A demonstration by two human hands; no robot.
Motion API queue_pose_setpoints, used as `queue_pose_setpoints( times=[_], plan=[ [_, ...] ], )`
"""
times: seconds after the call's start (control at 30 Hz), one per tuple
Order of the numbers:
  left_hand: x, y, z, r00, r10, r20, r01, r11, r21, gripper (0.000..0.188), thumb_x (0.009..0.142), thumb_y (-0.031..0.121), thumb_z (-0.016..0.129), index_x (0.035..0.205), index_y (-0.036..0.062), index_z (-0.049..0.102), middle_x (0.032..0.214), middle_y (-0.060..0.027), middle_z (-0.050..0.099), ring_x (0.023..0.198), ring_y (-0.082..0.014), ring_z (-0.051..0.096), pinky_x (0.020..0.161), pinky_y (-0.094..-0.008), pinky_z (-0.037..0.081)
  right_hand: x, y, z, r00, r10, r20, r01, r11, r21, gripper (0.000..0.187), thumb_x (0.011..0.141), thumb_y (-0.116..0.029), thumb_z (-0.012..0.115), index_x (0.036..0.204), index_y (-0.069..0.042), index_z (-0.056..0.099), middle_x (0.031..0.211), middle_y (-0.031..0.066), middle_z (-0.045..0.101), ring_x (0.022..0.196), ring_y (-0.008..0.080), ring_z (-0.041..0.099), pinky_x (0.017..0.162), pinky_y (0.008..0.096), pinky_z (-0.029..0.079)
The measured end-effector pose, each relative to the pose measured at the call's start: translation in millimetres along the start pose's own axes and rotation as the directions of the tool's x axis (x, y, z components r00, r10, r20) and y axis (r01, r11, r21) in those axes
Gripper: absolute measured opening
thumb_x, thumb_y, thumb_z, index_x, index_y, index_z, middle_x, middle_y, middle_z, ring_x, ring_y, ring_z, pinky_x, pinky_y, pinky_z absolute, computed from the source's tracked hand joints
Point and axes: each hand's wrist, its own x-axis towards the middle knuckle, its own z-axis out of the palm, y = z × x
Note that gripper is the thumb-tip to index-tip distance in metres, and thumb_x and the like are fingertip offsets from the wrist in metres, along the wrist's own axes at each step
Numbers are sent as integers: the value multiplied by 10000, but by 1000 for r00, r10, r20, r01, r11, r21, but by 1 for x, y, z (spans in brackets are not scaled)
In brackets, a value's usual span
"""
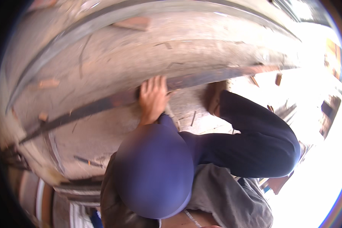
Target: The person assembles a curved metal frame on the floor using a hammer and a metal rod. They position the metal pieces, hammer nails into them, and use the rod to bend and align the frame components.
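Observation:
A long, flat dark strip with reddish, rust-like patches lies across the dusty surface and looks like a metal bar. My left hand rests palm down across it near the middle, its fingers stretched out and slightly apart. Behind my raised left knee, in dark blue cloth, most of the left forearm is hidden. My right foot stands close to the near side of the bar, with the right leg bent out to the right. No right hand shows. Blur softens much of the picture.
A second long grey strip curves across the far side. Reddish broken pieces and small chips are scattered about. A thin dark tool-like stick with an orange band lies at the near left. Glare washes out the right side.

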Motion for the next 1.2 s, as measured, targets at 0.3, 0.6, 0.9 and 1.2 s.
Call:
queue_pose_setpoints(
  times=[0.3,0.6,0.9,1.2],
  plan=[
    [-9,4,15,997,-62,37,58,994,95,736,716,669,649,1171,94,598,1104,-100,618,1033,-280,573,941,-427,413,-52,-25,5,918,346,-195,-207,835,509,401,802,-92,732,1171,-60,579,1211,124,576,1009,248,602,820,365,498],
    [-9,9,18,996,-75,-51,83,982,171,747,660,597,746,1158,60,598,1080,-131,616,1030,-319,560,924,-437,413,-10,-30,37,942,222,-251,7,735,678,261,843,-131,700,1067,-26,617,1092,128,621,933,242,616,784,359,479],
    [-7,13,17,997,-10,-71,24,980,198,764,630,581,773,1119,22,593,998,-163,599,986,-366,542,871,-461,412,35,196,90,491,869,58,-729,374,574,680,913,-543,512,1120,101,584,1053,308,631,1040,409,604,914,458,459],
    [1,27,2,997,-79,-3,79,979,186,693,666,477,783,1177,64,564,1084,-139,567,1048,-367,511,928,-493,362,31,121,126,327,941,89,-776,213,593,673,917,-580,508,937,83,620,893,286,644,826,361,637,775,445,495]
  ],
)
